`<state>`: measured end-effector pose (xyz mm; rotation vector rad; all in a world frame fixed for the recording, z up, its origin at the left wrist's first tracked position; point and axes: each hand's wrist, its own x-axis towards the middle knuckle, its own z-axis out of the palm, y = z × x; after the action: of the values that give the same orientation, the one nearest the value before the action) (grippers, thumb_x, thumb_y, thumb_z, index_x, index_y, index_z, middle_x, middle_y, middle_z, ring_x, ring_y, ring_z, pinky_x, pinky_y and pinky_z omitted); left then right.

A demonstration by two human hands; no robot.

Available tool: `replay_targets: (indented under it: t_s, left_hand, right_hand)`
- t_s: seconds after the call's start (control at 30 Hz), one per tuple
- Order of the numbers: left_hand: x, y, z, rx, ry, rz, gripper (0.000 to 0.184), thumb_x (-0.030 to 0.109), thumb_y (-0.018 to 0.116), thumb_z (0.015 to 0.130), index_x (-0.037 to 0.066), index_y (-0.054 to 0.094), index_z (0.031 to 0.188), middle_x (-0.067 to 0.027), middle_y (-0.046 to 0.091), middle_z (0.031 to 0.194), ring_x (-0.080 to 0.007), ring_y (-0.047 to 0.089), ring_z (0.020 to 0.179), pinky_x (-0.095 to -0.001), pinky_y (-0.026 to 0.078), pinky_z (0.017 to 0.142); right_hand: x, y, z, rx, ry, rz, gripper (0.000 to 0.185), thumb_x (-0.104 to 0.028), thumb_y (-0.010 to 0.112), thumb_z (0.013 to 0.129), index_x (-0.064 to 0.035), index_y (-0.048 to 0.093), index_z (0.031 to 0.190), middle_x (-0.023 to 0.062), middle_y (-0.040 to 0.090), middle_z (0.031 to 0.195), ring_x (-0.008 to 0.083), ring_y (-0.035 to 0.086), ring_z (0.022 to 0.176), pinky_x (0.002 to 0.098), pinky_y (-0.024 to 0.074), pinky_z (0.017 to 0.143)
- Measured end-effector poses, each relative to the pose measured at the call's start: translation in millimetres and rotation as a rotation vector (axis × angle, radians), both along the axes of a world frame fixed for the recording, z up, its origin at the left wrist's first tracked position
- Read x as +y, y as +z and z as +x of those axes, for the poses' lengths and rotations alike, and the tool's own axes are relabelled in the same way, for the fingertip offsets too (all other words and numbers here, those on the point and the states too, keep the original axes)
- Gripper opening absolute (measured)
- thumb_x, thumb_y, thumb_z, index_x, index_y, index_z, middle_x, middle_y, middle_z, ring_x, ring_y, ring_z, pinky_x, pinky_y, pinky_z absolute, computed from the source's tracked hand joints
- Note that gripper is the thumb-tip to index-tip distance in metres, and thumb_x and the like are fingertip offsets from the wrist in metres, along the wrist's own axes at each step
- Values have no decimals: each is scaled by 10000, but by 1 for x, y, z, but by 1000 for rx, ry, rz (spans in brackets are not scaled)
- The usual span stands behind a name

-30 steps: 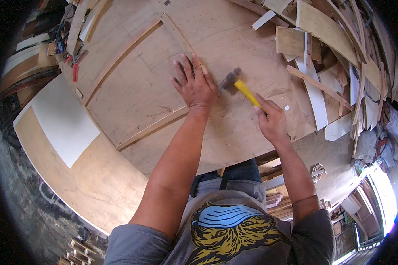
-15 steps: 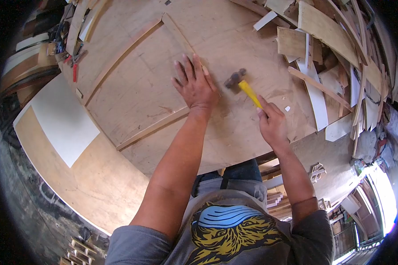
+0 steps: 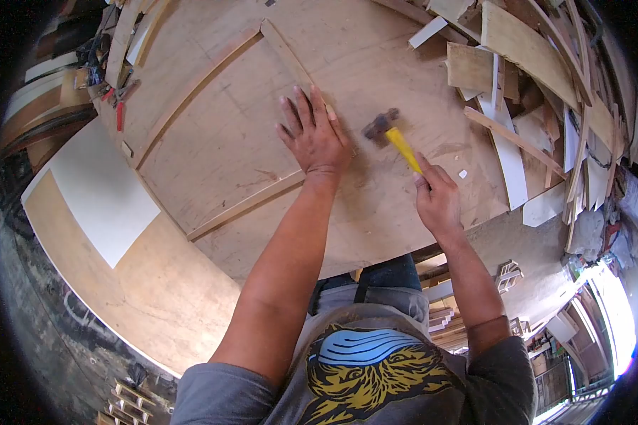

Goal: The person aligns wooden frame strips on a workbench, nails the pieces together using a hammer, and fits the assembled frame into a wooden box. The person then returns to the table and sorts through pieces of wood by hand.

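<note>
Fingers (image 3: 304, 108) fanned over the right strip (image 3: 286, 54), fingers wrapped round a hammer (image 3: 404, 150)

The hammer is between the two hands, just beside the left hand (image 3: 321, 145); whether its head touches the board (image 3: 220, 134) I cannot tell. Its long axis, the yellow handle, slants away from the person and leftward. The head lies crosswise at the far end, one end turned towards the left hand, the other away and to the right.

The right hand (image 3: 438, 197) grips the handle well back from the head. The left hand lies palm down, gripping nothing that shows, across the right strip where it passes under the fingers; what the palm covers is hidden.

For good striking, I judge, the left thumb should be well clear of the head, being nearest to it. Firm, flat pressure would stop the strip skidding, and short, square blows suit so slim a piece. No nail can be made out.

Further out, the right strip runs away to meet the left strip (image 3: 191, 89) at a far corner. The lower strip (image 3: 247, 202) runs from beneath the left wrist to the board's left edge, where a part-white panel (image 3: 170, 283) adjoins. Beyond the right hand lie a white chip (image 3: 463, 173) and piled scraps (image 3: 535, 53).
</note>
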<state>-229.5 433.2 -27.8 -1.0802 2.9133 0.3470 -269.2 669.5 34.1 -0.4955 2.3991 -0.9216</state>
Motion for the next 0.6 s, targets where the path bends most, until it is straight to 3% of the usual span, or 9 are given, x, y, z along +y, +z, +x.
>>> replay_targets:
  t_s: [0.03, 0.17, 0.6]
  left_hand:
    - [0, -1, 1, 7, 1, 12, 601, 325, 412, 1057, 151, 349, 1628, -153, 264, 1706, -428, 182, 1576, -695, 145, 1197]
    - [-1, 4, -1, -7, 10, 44, 605, 326, 409, 1056, 150, 342, 1631, -150, 254, 1710, -420, 165, 1584, -697, 118, 1205]
    - [-1, -2, 0, -3, -7, -21, 597, 322, 422, 1061, 134, 354, 1624, -159, 265, 1704, -424, 192, 1575, -696, 157, 1193]
  right_hand:
    - [-3, 0, 0, 33, -34, 3, 428, -45, 642, 974, -40, 633, 1402, 195, 679, 928, 303, 672, 787, 386, 543, 721]
    - [-2, 3, 5, -42, 17, -27, 431, -39, 641, 971, -45, 633, 1402, 197, 681, 950, 310, 683, 824, 394, 545, 753]
    - [-6, 7, 6, -59, 22, 29, 427, -60, 638, 978, -13, 615, 1402, 213, 672, 955, 361, 684, 864, 418, 550, 780]
